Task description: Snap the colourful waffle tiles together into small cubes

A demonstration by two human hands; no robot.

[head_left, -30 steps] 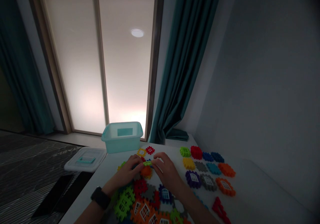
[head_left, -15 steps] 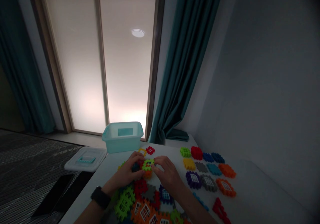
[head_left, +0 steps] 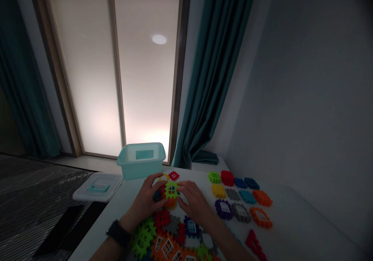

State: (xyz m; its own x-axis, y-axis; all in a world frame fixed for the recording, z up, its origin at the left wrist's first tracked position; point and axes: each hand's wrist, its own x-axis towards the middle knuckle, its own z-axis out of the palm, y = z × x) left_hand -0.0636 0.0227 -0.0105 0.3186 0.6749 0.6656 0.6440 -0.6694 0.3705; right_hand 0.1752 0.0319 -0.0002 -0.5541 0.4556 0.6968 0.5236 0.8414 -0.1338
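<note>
A lime-green interlocking block with a window pattern (head_left: 171,190) is held up between my two hands, its window face toward me. My left hand (head_left: 147,198) has its fingers at the block's left edge, with the thumb lower down. From the right, my right hand (head_left: 194,203) grips the other edge with fingers and thumb. Behind and below the block, red, orange and dark blue pieces show in part, mostly hidden by my hands. Nearer me lies a pile of loose blocks, among them an orange window block (head_left: 167,247) and a green one (head_left: 142,240).
Sorted block stacks stand in rows at the right, including a red stack (head_left: 227,178) and a purple window stack (head_left: 223,209). A teal tub (head_left: 141,169) stands at the back, its lid (head_left: 97,187) to the left. Red pieces (head_left: 255,245) lie front right.
The lime-green block has turned more upright, its window facing me squarely. My right fingers have shifted along its right edge. The view has moved slightly.
</note>
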